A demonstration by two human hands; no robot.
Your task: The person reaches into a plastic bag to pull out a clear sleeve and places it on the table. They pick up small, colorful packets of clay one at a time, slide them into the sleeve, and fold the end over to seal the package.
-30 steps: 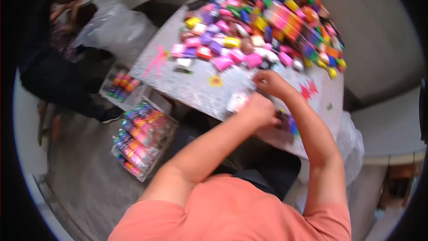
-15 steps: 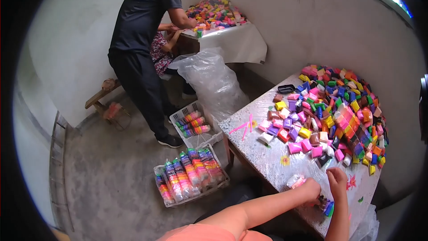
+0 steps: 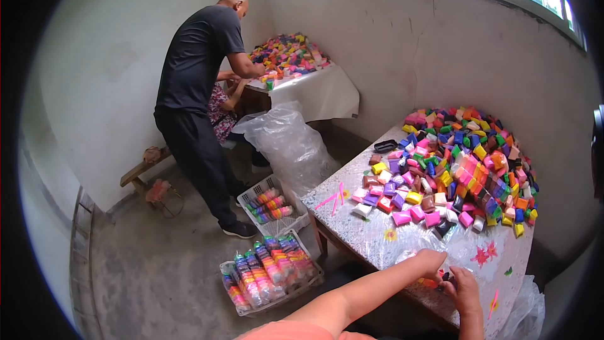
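Observation:
My left hand (image 3: 433, 264) is closed on a clear plastic bag (image 3: 408, 255) over the near part of the table; red and dark packets show under the fingers. Beside it, my right hand (image 3: 463, 289) curls its fingers at the other side of the same bag, thumb toward the packets. Much of the bag is hidden behind my hands and left forearm. Beyond them lies a large heap of small colourful wrapped packets (image 3: 434, 176), with a filled clear bag of stacked packets (image 3: 475, 179) resting on top.
Pink strips (image 3: 333, 198) lie at the patterned table's (image 3: 327, 226) left corner. On the floor stand two white baskets with filled bags, the nearer (image 3: 270, 271) and the farther (image 3: 270, 204). A large plastic sack (image 3: 289, 145), a standing person (image 3: 195, 69) and a seated person are beyond.
My right hand has come down and closer to my left, onto the bag. The view has tilted up, showing more window. The standing person still leans over the far table.

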